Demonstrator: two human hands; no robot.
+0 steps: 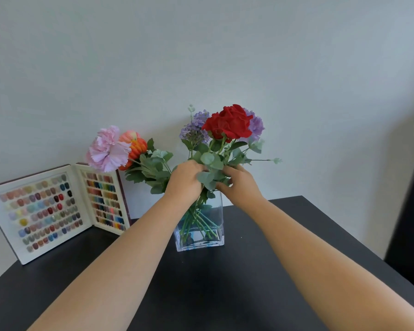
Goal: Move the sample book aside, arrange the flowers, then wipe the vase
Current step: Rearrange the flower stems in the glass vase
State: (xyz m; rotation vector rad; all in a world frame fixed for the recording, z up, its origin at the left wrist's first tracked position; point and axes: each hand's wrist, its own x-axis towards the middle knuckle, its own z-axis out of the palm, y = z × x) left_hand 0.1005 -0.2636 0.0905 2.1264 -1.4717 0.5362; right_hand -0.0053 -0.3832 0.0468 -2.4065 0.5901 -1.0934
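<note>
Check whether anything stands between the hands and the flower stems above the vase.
Nothing visible does. The left hand and right hand are already in among the stems and leaves just above the glass vase. The sample book stands well off to the left against the wall.

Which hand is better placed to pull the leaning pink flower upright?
Probably the left hand: it is on the stems beside the pink flower that leans left; the right hand is on the far side.
</note>
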